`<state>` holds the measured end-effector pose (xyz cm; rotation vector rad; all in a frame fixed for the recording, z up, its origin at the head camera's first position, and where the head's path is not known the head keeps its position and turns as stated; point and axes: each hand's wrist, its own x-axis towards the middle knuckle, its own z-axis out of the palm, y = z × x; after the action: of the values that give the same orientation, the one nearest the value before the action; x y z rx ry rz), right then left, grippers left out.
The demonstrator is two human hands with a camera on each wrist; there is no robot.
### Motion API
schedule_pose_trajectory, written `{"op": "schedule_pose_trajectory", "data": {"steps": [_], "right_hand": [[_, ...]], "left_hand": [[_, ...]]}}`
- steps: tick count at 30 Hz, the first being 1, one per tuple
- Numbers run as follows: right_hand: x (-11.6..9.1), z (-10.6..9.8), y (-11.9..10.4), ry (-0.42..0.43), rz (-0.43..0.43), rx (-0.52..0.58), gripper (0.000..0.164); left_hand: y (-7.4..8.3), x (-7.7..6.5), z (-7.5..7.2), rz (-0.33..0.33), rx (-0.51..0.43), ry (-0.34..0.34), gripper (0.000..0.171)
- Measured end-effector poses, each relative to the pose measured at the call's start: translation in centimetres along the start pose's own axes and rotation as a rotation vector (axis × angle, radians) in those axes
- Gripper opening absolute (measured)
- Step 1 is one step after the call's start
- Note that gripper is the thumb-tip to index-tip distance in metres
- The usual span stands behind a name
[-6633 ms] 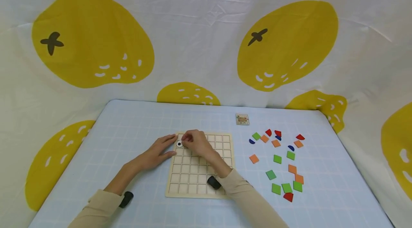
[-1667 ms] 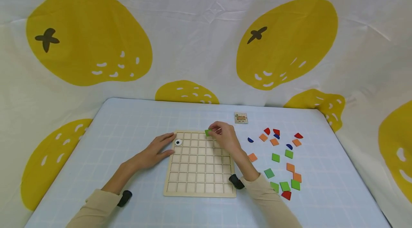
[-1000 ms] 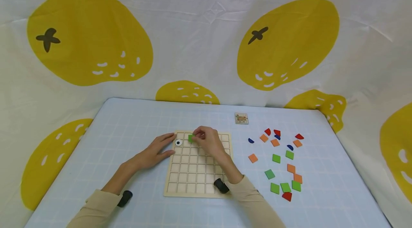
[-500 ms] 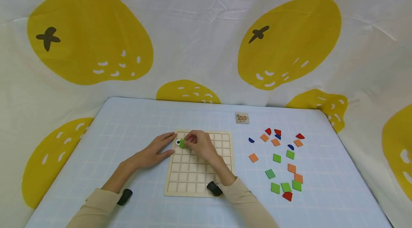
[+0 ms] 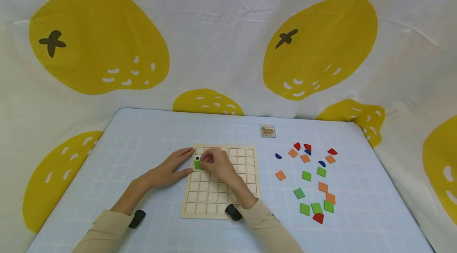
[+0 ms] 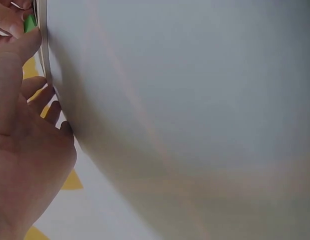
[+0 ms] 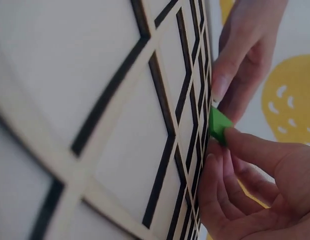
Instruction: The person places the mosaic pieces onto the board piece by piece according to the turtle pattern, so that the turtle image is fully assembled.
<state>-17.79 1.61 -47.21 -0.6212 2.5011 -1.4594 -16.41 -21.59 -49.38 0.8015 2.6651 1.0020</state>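
Observation:
A wooden grid board [image 5: 210, 214] lies on the table. Near its far left corner sits a white tile with a black dot [image 5: 197, 158]. My right hand [image 5: 219, 164] pinches a green square tile [image 5: 197, 165] at the cell just below the dotted tile. In the right wrist view, thumb and fingertips hold this green tile [image 7: 220, 124] at the board's surface, partly tilted. My left hand [image 5: 168, 170] rests along the board's left edge, fingers spread and fairly straight. The left wrist view shows that hand [image 6: 29, 125] with its fingertips at the board's edge.
Right of the board lie scattered tiles: several green squares [image 5: 306, 175], several orange squares [image 5: 281, 175], red quarter-rounds [image 5: 318, 218] and blue half-rounds [image 5: 278, 156]. A small picture card [image 5: 268, 131] lies behind. A patterned cloth [image 5: 228, 46] hangs beyond the table.
The dotted tile was set down near the board's far left. My right hand has since carried a green tile leftward across the board to just below it. My left hand stays at the edge.

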Motion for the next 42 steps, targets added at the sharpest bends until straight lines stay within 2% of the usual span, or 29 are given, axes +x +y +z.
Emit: {"op": "schedule_pose_trajectory", "data": {"steps": [13,23,30,42], "right_hand": [[0.1,0.7,-0.4,0.004,0.006,-0.052,0.006],[0.0,0.7,-0.3,0.017,-0.022,-0.072,0.004],[-0.6,-0.2,0.0,0.008,-0.03,-0.079,0.004],[-2.1,-2.9,1.0,0.016,-0.046,-0.106,0.01]], "left_hand": [[0.0,-0.1,0.0,-0.003,0.002,0.006,0.075],[0.6,0.0,0.0,-0.006,0.007,0.008,0.074],[0.5,-0.1,0.3,-0.018,0.014,0.017,0.073],[0.6,-0.2,0.3,-0.037,0.011,0.052,0.072]]}}
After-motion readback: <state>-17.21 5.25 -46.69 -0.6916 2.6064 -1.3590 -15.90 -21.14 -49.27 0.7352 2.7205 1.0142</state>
